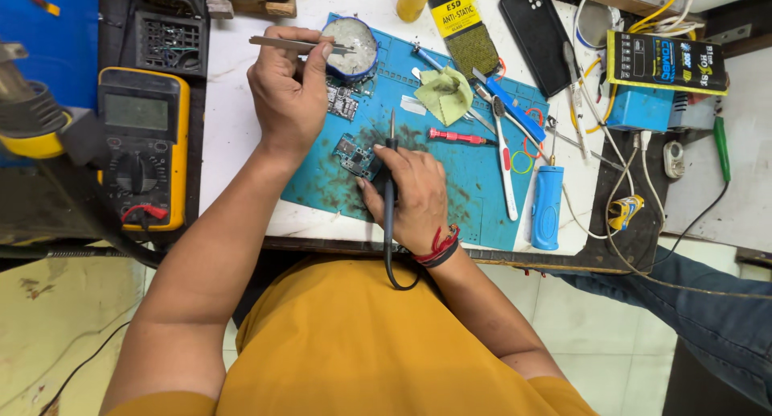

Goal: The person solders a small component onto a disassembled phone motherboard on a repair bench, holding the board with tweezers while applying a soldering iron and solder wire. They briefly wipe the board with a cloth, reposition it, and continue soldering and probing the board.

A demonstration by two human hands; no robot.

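Note:
My left hand (pixel 289 94) grips metal tweezers (pixel 293 44) whose tips reach into a round tin of paste (pixel 354 46) at the back of the blue work mat (pixel 474 199). In my right hand (pixel 410 199) is a black soldering iron (pixel 392 154), tip pointing away from me, cord looping under my wrist. A small blue circuit board (pixel 354 154) lies on the mat just left of that hand, touching my fingers. Another small board (pixel 342 102) sits under my left hand's fingers.
A yellow multimeter (pixel 143 146) lies at the left. On and beside the mat are a green cloth (pixel 445 94), a red screwdriver (pixel 457 136), a white toothbrush (pixel 505 158), a blue cylinder (pixel 548 207), a black phone (pixel 537 38) and tangled cables (pixel 635 183). Another person's jeans-clad leg (pixel 700 311) is at the right.

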